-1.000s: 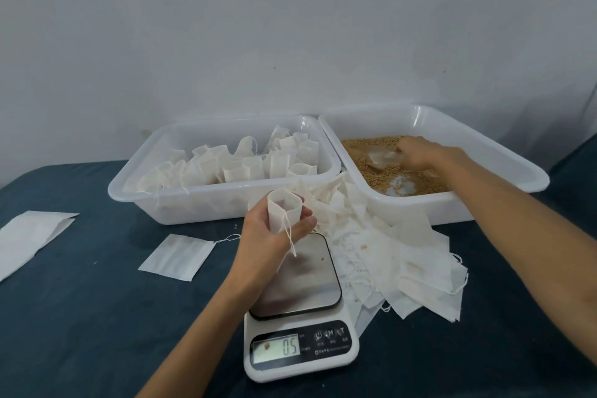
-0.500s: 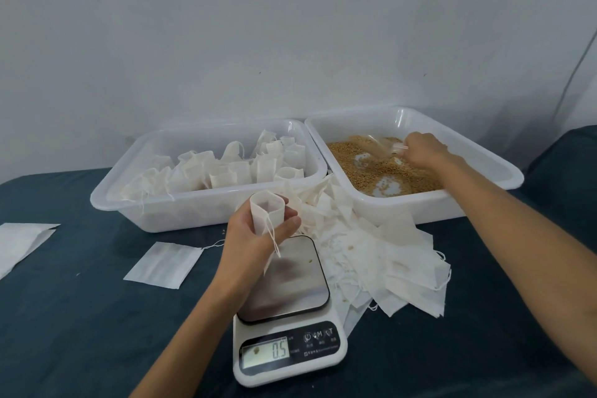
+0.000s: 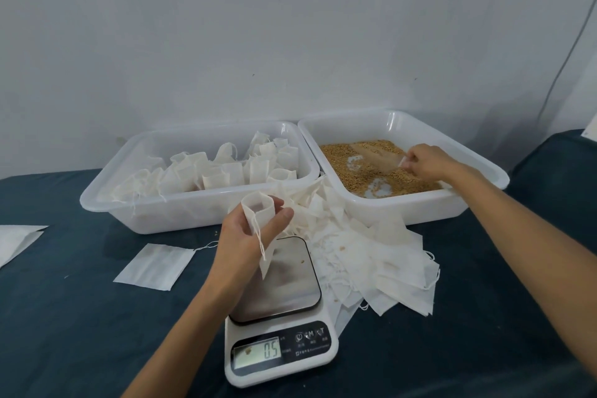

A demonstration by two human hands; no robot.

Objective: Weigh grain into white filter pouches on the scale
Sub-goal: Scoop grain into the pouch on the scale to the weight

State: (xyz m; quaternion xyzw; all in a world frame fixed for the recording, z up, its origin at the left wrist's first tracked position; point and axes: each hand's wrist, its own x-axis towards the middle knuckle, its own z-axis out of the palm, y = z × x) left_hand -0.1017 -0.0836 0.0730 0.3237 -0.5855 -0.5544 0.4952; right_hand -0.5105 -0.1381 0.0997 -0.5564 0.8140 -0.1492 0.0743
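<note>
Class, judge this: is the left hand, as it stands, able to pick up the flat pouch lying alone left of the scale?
Probably not: the left hand already grips an opened pouch; otherwise nothing blocks the flat pouch.

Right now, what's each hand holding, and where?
Left hand: open pouch, pinched just below its mouth. Right hand: clear scoop, by its handle end.

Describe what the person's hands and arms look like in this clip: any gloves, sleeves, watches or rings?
Both are bare. The left hand and right hand wear no gloves, and no ring shows on the visible fingers. Neither wrist carries a watch or band. Both forearms are uncovered all the way to the frame edge, so no sleeve is in view. No markings are visible.
</note>
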